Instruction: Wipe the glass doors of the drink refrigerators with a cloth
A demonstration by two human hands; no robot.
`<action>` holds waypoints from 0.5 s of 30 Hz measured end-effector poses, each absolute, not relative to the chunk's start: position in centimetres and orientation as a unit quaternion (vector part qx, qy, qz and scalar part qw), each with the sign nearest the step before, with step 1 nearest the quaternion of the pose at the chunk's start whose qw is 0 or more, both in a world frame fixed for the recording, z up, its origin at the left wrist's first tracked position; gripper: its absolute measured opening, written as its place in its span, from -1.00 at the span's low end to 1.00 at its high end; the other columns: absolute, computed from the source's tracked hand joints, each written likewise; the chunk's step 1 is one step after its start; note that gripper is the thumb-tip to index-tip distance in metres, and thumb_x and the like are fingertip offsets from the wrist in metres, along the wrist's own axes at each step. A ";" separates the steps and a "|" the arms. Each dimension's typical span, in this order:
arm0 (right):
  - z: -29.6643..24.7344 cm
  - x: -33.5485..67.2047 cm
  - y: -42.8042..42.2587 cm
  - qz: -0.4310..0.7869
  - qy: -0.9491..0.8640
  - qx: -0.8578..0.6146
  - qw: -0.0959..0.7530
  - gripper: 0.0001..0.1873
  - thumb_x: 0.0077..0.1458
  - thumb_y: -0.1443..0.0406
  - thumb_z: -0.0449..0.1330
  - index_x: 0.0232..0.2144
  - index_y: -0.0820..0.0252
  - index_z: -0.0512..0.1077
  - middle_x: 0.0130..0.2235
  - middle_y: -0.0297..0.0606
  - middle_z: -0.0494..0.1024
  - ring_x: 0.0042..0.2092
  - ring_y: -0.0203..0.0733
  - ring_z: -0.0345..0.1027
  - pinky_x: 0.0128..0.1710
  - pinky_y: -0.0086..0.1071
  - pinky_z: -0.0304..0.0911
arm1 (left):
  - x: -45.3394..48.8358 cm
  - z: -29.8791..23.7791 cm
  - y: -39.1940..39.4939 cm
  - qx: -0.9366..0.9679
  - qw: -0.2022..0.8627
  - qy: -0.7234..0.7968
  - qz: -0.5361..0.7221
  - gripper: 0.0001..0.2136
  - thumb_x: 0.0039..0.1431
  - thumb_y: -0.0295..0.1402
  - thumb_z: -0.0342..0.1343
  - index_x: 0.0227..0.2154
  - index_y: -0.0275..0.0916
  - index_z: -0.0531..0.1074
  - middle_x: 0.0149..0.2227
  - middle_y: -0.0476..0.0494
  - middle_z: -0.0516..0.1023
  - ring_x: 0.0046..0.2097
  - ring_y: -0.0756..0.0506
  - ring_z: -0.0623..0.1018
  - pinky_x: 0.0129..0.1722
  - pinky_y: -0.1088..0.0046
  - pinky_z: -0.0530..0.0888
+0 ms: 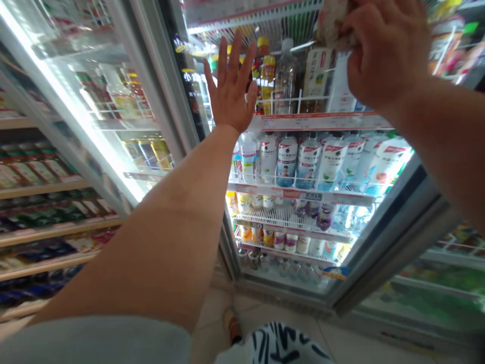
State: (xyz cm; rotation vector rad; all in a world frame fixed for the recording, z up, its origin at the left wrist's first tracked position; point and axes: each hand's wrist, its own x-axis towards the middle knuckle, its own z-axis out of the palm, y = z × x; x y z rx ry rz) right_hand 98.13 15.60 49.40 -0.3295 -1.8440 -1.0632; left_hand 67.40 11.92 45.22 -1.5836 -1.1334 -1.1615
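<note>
My left hand (234, 91) is stretched out with its fingers spread, palm toward the glass door of a drinks fridge. Whether it presses on the glass I cannot tell for sure. Up at the top right, my right hand (390, 50) is closed on a crumpled beige cloth (333, 23), held up against or close to the door. Part of the cloth is hidden by the hand and cut off by the picture's edge. Behind both hands, bottles with yellow labels (268, 76) and a pale carton-like pack (317, 71) stand on the upper shelf.
White-labelled bottles (287, 156) fill the shelf below, with smaller bottles (291, 241) lower down. A grey door frame (394, 237) runs along the right. Another lit fridge (125, 96) and wooden shelves (49, 187) of goods stand to the left. My foot (232, 326) is on the tiled floor.
</note>
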 end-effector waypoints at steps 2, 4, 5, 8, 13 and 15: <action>48.6 97.1 15.7 -0.394 -0.741 -0.152 0.523 -0.47 0.25 0.34 0.08 0.25 0.05 0.32 0.43 -0.29 0.16 0.46 0.22 -0.02 0.41 0.21 0.05 | 67.5 45.2 11.2 -0.641 0.404 -0.460 -0.463 -0.43 0.39 -0.03 -0.26 0.43 0.21 0.09 0.45 0.48 -0.06 0.52 -0.16 -0.19 0.49 0.12 -0.46; 47.3 96.2 15.8 -0.355 -0.757 -0.149 0.529 -0.44 0.24 0.25 0.15 0.28 -0.05 0.29 0.46 -0.41 0.07 0.50 0.16 -0.15 0.48 0.15 -0.08 | 67.6 45.2 10.9 -0.635 0.406 -0.467 -0.463 -0.43 0.39 -0.06 -0.24 0.44 0.18 0.08 0.46 0.47 -0.10 0.53 -0.14 -0.19 0.49 0.11 -0.43; 46.8 95.9 15.8 -0.342 -0.775 -0.137 0.513 -0.45 0.26 0.21 0.15 0.28 -0.15 0.29 0.46 -0.51 0.08 0.51 0.09 -0.16 0.50 0.10 -0.10 | 67.6 45.2 10.9 -0.632 0.410 -0.470 -0.460 -0.42 0.39 -0.08 -0.22 0.45 0.16 0.08 0.47 0.45 -0.11 0.53 -0.14 -0.19 0.50 0.09 -0.42; 45.9 95.7 15.9 -0.345 -0.812 -0.102 0.459 -0.49 0.36 0.17 -0.01 0.31 -0.28 0.27 0.40 -0.59 0.20 0.48 -0.08 -0.05 0.49 0.03 -0.04 | 67.5 45.3 11.2 -0.625 0.420 -0.472 -0.458 -0.42 0.38 -0.12 -0.17 0.44 0.16 0.10 0.47 0.38 -0.07 0.53 -0.15 -0.15 0.50 0.04 -0.38; 45.9 96.1 16.7 -0.366 -0.740 -0.176 0.536 -0.43 0.40 0.19 -0.09 0.38 -0.34 0.16 0.37 -0.55 0.27 0.46 0.01 0.02 0.47 0.15 -0.09 | 67.6 45.3 11.3 -0.618 0.434 -0.474 -0.452 -0.43 0.41 -0.16 -0.15 0.45 -0.01 0.13 0.49 0.20 -0.04 0.53 -0.17 -0.13 0.49 0.04 -0.35; 45.9 96.1 17.0 -0.374 -0.707 -0.178 0.574 -0.44 0.37 0.19 -0.02 0.37 -0.30 0.22 0.36 -0.50 0.29 0.44 0.11 0.06 0.43 0.22 -0.05 | 67.7 45.3 11.2 -0.623 0.425 -0.474 -0.455 -0.42 0.41 -0.19 -0.14 0.45 -0.09 0.14 0.50 0.15 -0.04 0.53 -0.18 -0.14 0.49 0.05 -0.37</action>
